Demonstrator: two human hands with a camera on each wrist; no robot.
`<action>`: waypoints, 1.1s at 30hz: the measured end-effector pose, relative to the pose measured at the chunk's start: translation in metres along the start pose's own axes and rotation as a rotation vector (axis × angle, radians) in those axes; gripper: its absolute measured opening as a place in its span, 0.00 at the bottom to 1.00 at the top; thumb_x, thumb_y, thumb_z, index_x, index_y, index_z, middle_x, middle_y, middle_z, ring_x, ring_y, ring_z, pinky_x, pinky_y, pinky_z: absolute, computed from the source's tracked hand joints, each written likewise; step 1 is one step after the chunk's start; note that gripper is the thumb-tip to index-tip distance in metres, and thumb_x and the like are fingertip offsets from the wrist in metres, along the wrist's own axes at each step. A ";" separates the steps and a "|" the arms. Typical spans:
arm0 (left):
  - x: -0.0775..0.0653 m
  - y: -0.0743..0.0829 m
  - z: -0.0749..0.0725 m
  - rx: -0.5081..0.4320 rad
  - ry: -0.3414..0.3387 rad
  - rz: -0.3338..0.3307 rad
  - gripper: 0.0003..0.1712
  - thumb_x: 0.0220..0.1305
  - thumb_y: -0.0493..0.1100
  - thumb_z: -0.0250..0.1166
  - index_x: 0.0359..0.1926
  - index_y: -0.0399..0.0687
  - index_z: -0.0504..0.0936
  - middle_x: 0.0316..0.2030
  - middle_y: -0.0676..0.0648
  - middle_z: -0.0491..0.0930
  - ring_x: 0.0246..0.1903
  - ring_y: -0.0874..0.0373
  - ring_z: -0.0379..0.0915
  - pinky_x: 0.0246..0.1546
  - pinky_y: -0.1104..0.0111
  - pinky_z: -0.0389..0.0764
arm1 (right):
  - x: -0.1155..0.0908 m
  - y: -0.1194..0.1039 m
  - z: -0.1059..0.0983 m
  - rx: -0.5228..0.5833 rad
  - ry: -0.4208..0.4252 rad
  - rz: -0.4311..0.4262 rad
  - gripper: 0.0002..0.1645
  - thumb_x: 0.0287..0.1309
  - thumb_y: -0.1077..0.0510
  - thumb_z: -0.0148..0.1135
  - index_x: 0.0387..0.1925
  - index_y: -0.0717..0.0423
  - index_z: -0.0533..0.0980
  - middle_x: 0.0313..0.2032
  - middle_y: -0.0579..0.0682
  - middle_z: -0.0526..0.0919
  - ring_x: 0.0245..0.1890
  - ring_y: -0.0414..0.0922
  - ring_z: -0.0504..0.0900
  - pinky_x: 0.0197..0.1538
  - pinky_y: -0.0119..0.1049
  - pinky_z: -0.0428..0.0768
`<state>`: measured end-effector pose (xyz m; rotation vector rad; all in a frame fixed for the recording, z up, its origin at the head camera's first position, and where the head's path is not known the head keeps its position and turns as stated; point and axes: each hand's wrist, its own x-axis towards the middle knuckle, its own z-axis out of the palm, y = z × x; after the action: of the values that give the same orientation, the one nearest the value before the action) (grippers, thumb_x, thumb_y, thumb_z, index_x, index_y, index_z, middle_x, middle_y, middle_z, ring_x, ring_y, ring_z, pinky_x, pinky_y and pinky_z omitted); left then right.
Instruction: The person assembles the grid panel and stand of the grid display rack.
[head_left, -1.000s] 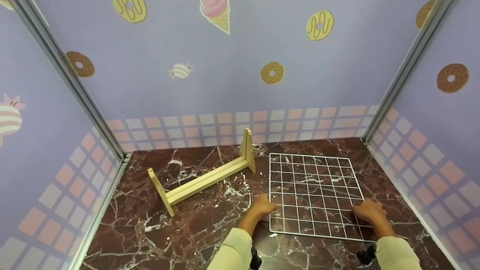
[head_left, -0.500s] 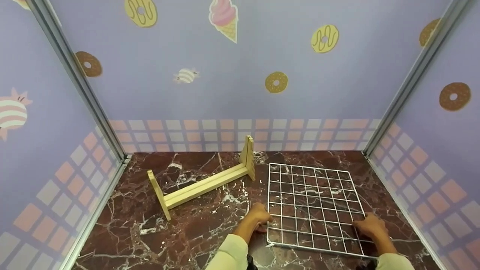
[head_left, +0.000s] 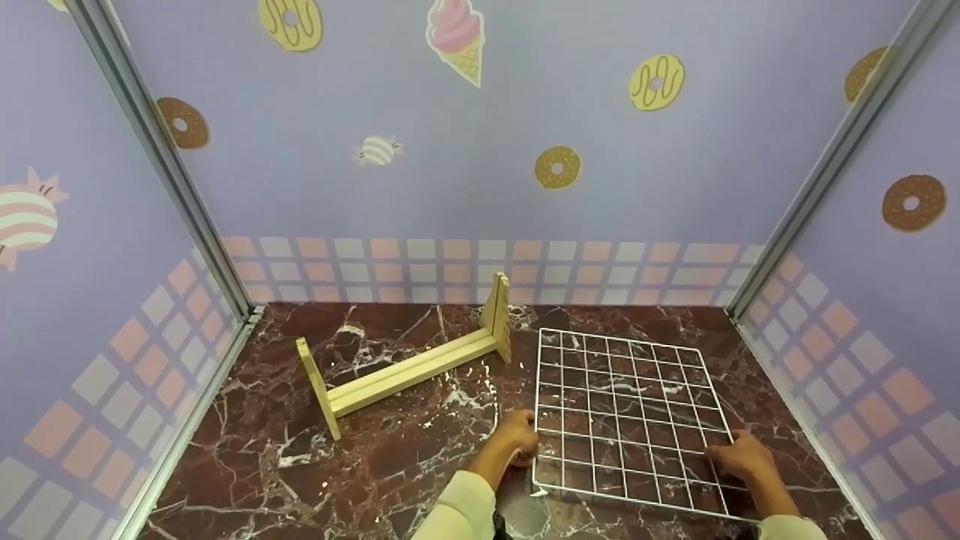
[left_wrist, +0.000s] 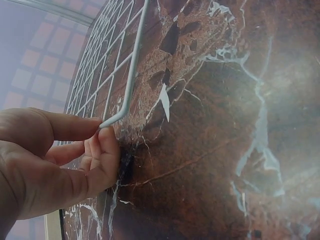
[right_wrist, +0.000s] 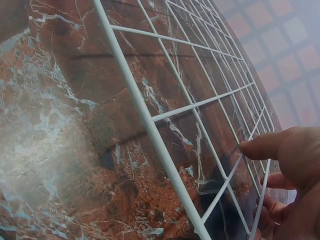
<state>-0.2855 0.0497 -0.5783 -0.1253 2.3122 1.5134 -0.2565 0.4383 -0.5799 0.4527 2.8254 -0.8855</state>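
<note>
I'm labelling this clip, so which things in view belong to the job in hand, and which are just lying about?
In the job:
white wire grid, held by the left grip and the right grip

Apparently lying about:
wooden frame, touched by neither grip, apart from the grid

Here's the marbled surface [head_left: 390, 480], dark red with white veins, the wooden stand [head_left: 412, 373] resting right on it! Right of that stand, the wire grid [head_left: 616, 415] has its near edge clear; far-edge contact's hard to call.
</note>
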 end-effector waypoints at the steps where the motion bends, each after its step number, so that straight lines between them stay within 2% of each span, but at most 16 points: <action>1: 0.000 0.000 0.000 -0.002 -0.005 0.004 0.33 0.42 0.15 0.54 0.52 0.38 0.80 0.33 0.44 0.73 0.23 0.55 0.71 0.21 0.66 0.83 | 0.000 0.001 0.000 0.010 0.001 -0.004 0.38 0.56 0.52 0.67 0.55 0.81 0.67 0.33 0.66 0.84 0.39 0.62 0.80 0.42 0.45 0.77; 3: -0.001 0.000 0.000 0.009 -0.006 0.020 0.33 0.43 0.15 0.53 0.51 0.38 0.80 0.32 0.45 0.73 0.23 0.55 0.71 0.21 0.66 0.83 | -0.001 0.001 0.000 0.036 0.001 0.002 0.36 0.55 0.52 0.66 0.53 0.80 0.68 0.27 0.59 0.84 0.35 0.58 0.81 0.37 0.39 0.75; 5: 0.000 0.000 -0.001 0.017 -0.005 0.037 0.33 0.42 0.15 0.53 0.50 0.38 0.80 0.31 0.45 0.73 0.23 0.55 0.71 0.20 0.67 0.83 | -0.002 0.001 0.000 0.070 0.004 0.006 0.35 0.54 0.53 0.66 0.52 0.80 0.68 0.25 0.54 0.83 0.32 0.53 0.81 0.35 0.36 0.73; 8: 0.002 -0.001 -0.002 0.039 -0.003 0.083 0.32 0.41 0.16 0.50 0.48 0.36 0.80 0.30 0.45 0.74 0.21 0.56 0.69 0.17 0.69 0.80 | -0.004 -0.001 0.000 0.145 0.013 0.024 0.36 0.53 0.56 0.66 0.53 0.80 0.66 0.25 0.53 0.82 0.27 0.47 0.81 0.32 0.34 0.75; 10: 0.001 -0.001 -0.004 0.034 0.000 0.105 0.37 0.41 0.16 0.49 0.53 0.39 0.81 0.34 0.43 0.77 0.20 0.55 0.70 0.15 0.70 0.78 | -0.005 -0.002 -0.001 0.169 0.023 0.025 0.37 0.53 0.56 0.67 0.55 0.80 0.63 0.25 0.54 0.82 0.23 0.45 0.81 0.33 0.33 0.75; 12: 0.001 -0.001 -0.005 0.027 0.003 0.115 0.42 0.40 0.16 0.49 0.59 0.40 0.80 0.41 0.40 0.81 0.20 0.56 0.70 0.14 0.70 0.77 | -0.005 -0.003 -0.002 0.164 0.033 0.029 0.39 0.55 0.56 0.67 0.57 0.79 0.61 0.31 0.64 0.83 0.29 0.53 0.84 0.39 0.39 0.80; 14: 0.000 0.000 -0.007 0.019 0.016 0.117 0.47 0.40 0.16 0.50 0.66 0.44 0.77 0.49 0.37 0.82 0.20 0.55 0.70 0.13 0.72 0.76 | -0.005 -0.004 -0.003 0.144 0.042 0.026 0.42 0.56 0.54 0.67 0.59 0.78 0.59 0.40 0.74 0.80 0.39 0.63 0.83 0.48 0.48 0.80; 17: 0.000 0.003 -0.008 0.048 0.047 0.129 0.52 0.40 0.16 0.51 0.71 0.45 0.73 0.56 0.36 0.81 0.22 0.54 0.73 0.12 0.73 0.73 | -0.005 -0.005 -0.005 0.128 0.055 0.023 0.44 0.57 0.52 0.66 0.62 0.77 0.57 0.54 0.82 0.71 0.54 0.76 0.71 0.59 0.63 0.73; 20: 0.001 0.006 -0.010 0.132 0.095 0.182 0.47 0.43 0.17 0.53 0.69 0.43 0.74 0.57 0.35 0.81 0.32 0.49 0.78 0.17 0.71 0.77 | -0.004 -0.007 -0.006 0.150 0.075 0.012 0.45 0.56 0.53 0.67 0.62 0.76 0.55 0.54 0.83 0.70 0.54 0.76 0.71 0.58 0.64 0.72; 23: 0.003 0.008 -0.013 0.199 0.137 0.238 0.41 0.50 0.21 0.54 0.68 0.41 0.75 0.59 0.33 0.81 0.42 0.48 0.77 0.30 0.71 0.81 | -0.005 -0.008 -0.007 0.174 0.094 -0.007 0.45 0.56 0.53 0.68 0.62 0.76 0.55 0.54 0.84 0.70 0.52 0.75 0.72 0.55 0.63 0.73; 24: 0.003 0.008 -0.014 0.199 0.141 0.249 0.41 0.51 0.21 0.54 0.69 0.41 0.75 0.55 0.33 0.83 0.40 0.49 0.77 0.30 0.71 0.80 | -0.005 -0.009 -0.007 0.185 0.100 -0.013 0.45 0.56 0.54 0.68 0.62 0.76 0.54 0.54 0.84 0.70 0.52 0.75 0.72 0.55 0.62 0.73; 26: 0.005 0.008 -0.016 0.182 0.140 0.263 0.44 0.49 0.19 0.55 0.70 0.42 0.74 0.43 0.35 0.86 0.33 0.53 0.75 0.25 0.72 0.77 | -0.005 -0.011 -0.008 0.195 0.103 -0.024 0.47 0.57 0.55 0.67 0.64 0.77 0.52 0.57 0.85 0.67 0.54 0.76 0.70 0.56 0.64 0.72; 27: 0.005 0.008 -0.018 0.170 0.135 0.266 0.46 0.46 0.18 0.55 0.71 0.43 0.73 0.36 0.38 0.85 0.29 0.56 0.73 0.21 0.74 0.73 | -0.005 -0.013 -0.009 0.202 0.097 -0.029 0.48 0.57 0.55 0.67 0.65 0.78 0.51 0.60 0.86 0.64 0.57 0.77 0.69 0.59 0.65 0.71; 29: 0.006 0.008 -0.021 0.155 0.127 0.270 0.50 0.43 0.17 0.56 0.72 0.45 0.71 0.24 0.47 0.77 0.23 0.62 0.66 0.16 0.77 0.65 | -0.004 -0.016 -0.010 0.217 0.078 -0.035 0.52 0.59 0.56 0.66 0.69 0.78 0.47 0.67 0.84 0.58 0.64 0.78 0.63 0.67 0.67 0.67; 31: 0.006 0.009 -0.025 0.151 0.121 0.282 0.54 0.40 0.16 0.57 0.73 0.47 0.70 0.21 0.53 0.69 0.21 0.63 0.62 0.15 0.77 0.62 | -0.003 -0.018 -0.011 0.234 0.056 -0.039 0.56 0.60 0.56 0.66 0.73 0.76 0.42 0.71 0.83 0.51 0.70 0.78 0.56 0.73 0.67 0.59; 33: 0.005 0.011 -0.029 0.162 0.115 0.298 0.56 0.39 0.16 0.58 0.74 0.48 0.68 0.21 0.55 0.68 0.22 0.63 0.62 0.16 0.76 0.63 | -0.002 -0.020 -0.012 0.259 0.039 -0.042 0.59 0.60 0.56 0.66 0.75 0.74 0.38 0.73 0.81 0.46 0.72 0.78 0.52 0.76 0.67 0.55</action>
<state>-0.3004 0.0292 -0.5605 0.1883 2.6284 1.4759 -0.2614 0.4293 -0.5593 0.4474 2.7746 -1.2718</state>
